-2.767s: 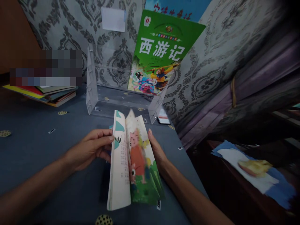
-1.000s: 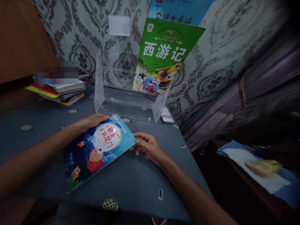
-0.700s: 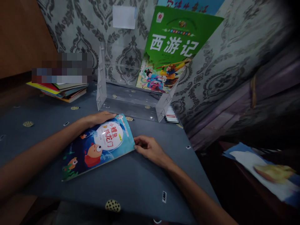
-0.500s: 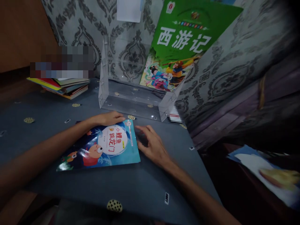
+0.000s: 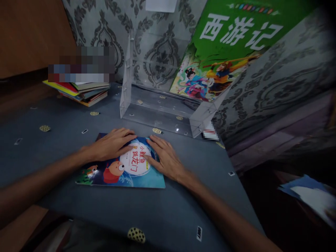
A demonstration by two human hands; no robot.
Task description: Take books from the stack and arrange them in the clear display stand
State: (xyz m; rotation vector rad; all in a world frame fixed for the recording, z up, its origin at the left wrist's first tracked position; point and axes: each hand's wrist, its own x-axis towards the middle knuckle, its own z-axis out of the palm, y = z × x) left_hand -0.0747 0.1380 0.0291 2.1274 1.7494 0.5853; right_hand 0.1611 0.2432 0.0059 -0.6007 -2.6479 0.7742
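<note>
A blue picture book (image 5: 139, 179) with a red fish on its cover lies flat on the dark grey-blue table (image 5: 105, 203). My left hand (image 5: 112, 144) rests on the book's upper left part, fingers stretched out and lying flat. On the book's right edge lies my right hand (image 5: 166, 159), its fingers extended and the thumb apart over the cover. Neither hand is wrapped round anything. Part of the cover is hidden under both hands.
Behind the book stands a clear acrylic rack (image 5: 160, 112). A large green book (image 5: 223, 52) leans upright at the rack's right side, against the patterned wall. Several stacked books (image 5: 86, 96) lie at the back left. A blue-white object (image 5: 309, 196) is beyond the table's right edge.
My right hand has moved left onto the book. My left hand has come down from the top edge onto the cover, fingers now spread. The view has shifted slightly.
</note>
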